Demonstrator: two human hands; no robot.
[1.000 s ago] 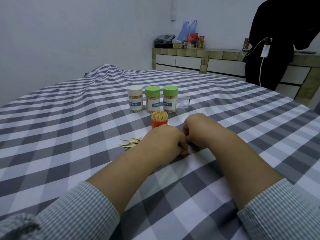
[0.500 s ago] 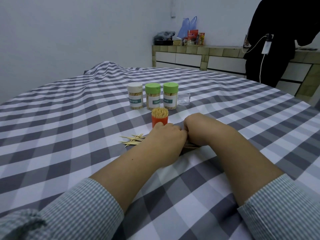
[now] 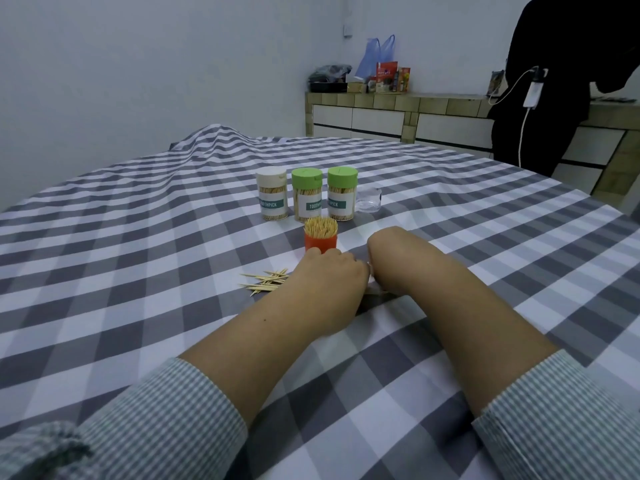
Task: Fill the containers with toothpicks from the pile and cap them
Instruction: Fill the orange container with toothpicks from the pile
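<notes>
Hands meet at the middle of the checked tablecloth (image 3: 138, 237), knuckles toward me, just in front of the orange container (image 3: 320, 243). I see the left hand (image 3: 327, 285) and the right hand (image 3: 388, 258) pressed close together, fingers curled down out of my view over the loose toothpicks; I cannot tell whether either one actually pinches any, since the backs of the hands hide the fingertips. A few toothpicks (image 3: 266, 280) fan out on the cloth left of the left hand, in front of and to the left of the orange container.

The orange container stands open and upright, packed with toothpicks (image 3: 320, 226) that stick up above its rim. Just behind it stand three capped containers in a row: one with a white cap (image 3: 272, 194), then two with green caps (image 3: 307, 195) (image 3: 342, 192). A clear lid (image 3: 369, 200) lies behind and to the right of the orange container, beside the right-hand green one.

I judge the step in hand to be gathering the last of the pile. The next move calls for bunching the sticks parallel, lifting them to the orange container, then fitting the clear lid.

The white-capped label reads "TOOTHPICK"; the other two labels show only part of that word.
</notes>
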